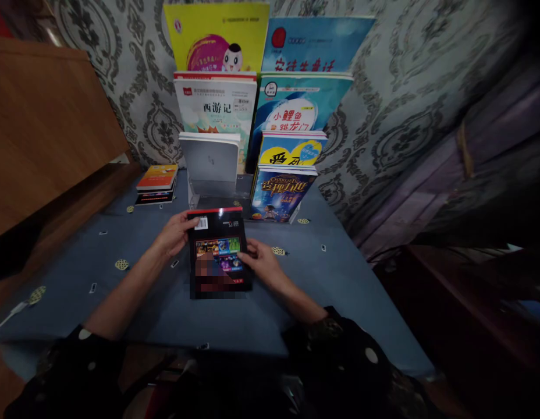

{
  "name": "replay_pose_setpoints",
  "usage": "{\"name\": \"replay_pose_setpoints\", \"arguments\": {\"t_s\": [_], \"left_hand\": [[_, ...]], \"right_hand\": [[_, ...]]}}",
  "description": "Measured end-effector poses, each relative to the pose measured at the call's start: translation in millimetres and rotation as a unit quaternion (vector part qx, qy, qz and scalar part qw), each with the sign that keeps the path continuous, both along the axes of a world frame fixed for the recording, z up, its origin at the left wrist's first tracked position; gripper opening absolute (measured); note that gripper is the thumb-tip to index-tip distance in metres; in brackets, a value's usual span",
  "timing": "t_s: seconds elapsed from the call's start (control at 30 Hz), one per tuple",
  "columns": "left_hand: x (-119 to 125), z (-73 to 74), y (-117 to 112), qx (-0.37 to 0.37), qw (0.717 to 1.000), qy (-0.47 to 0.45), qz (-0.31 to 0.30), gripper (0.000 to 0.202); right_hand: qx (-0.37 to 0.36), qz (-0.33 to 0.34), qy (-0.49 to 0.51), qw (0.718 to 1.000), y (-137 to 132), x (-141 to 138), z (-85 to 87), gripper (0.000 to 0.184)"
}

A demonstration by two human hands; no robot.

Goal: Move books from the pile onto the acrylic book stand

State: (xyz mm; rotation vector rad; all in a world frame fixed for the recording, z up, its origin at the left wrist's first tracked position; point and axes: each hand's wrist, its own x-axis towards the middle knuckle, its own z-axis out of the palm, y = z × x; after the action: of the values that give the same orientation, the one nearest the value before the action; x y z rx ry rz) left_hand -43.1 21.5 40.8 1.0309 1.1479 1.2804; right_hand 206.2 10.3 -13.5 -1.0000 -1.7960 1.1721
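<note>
A black book with a red top edge and a barcode sticker [217, 233] is held over the blue tablecloth [340, 273], back cover up. My left hand [176, 233] grips its upper left corner with the thumb on the cover. My right hand [263, 259] clasps its right edge. Just behind it stands a tiered clear display rack [217, 189] with several children's books, among them a dark fantasy book [281, 195] in the front right slot and a grey-white book [211, 157] in the front left.
A small stack of books with an orange cover [157, 181] lies at the table's back left. A wooden panel [43, 122] stands on the left. Patterned wallpaper [396, 116] is behind. A white cable [8, 317] lies at the left edge.
</note>
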Motion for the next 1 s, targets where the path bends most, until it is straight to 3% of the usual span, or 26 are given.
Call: {"name": "replay_pose_setpoints", "arguments": {"t_s": [0.03, 0.13, 0.23, 0.3, 0.4, 0.5, 0.57, 0.67, 0.83, 1.0], "left_hand": [[0, 13.8, 0, 0.048, 0.998, 0.028, 0.003, 0.029], [-4, 55.9, -9, 0.18, 0.973, 0.145, 0.006, 0.038], [-12, 76.9, -33, 0.219, 0.925, 0.31, -0.034, 0.033], [-18, 68.4, -51, 0.228, 0.873, 0.412, -0.127, 0.027], [-24, 29.1, -79, 0.225, 0.811, 0.462, -0.279, 0.031], [-27, -11.4, -100, 0.17, 0.786, 0.498, -0.325, 0.047], [-27, -26.8, -106, 0.153, 0.788, 0.5, -0.325, 0.048], [-25, -35.4, -100, 0.155, 0.804, 0.493, -0.294, 0.043], [-25, -44.1, -68, 0.182, 0.803, 0.536, -0.185, 0.048], [-27, -55.1, -31, 0.189, 0.785, 0.574, -0.134, 0.048]], "right_hand": [[0.014, 0.022, 0.023, 0.999, 6, 2, 12.7, 0.038], [0.16, -0.041, 0.03, 0.986, 15, 9, 48.6, 0.026], [0.288, -0.08, -0.061, 0.952, 13, 19, 55.9, 0.029], [0.319, -0.04, -0.135, 0.937, 7, 27, 40.6, 0.033], [0.327, 0.078, -0.217, 0.917, -4, 37, 6.7, 0.034], [0.319, 0.128, -0.24, 0.908, -12, 43, -14.1, 0.039], [0.305, 0.125, -0.243, 0.912, -14, 42, -17.0, 0.039], [0.269, 0.087, -0.258, 0.924, -13, 33, -14.3, 0.036], [0.232, 0.055, -0.266, 0.934, -6, 15, -13.8, 0.049], [0.214, 0.079, -0.252, 0.941, 4, 12, -17.2, 0.052]]}}
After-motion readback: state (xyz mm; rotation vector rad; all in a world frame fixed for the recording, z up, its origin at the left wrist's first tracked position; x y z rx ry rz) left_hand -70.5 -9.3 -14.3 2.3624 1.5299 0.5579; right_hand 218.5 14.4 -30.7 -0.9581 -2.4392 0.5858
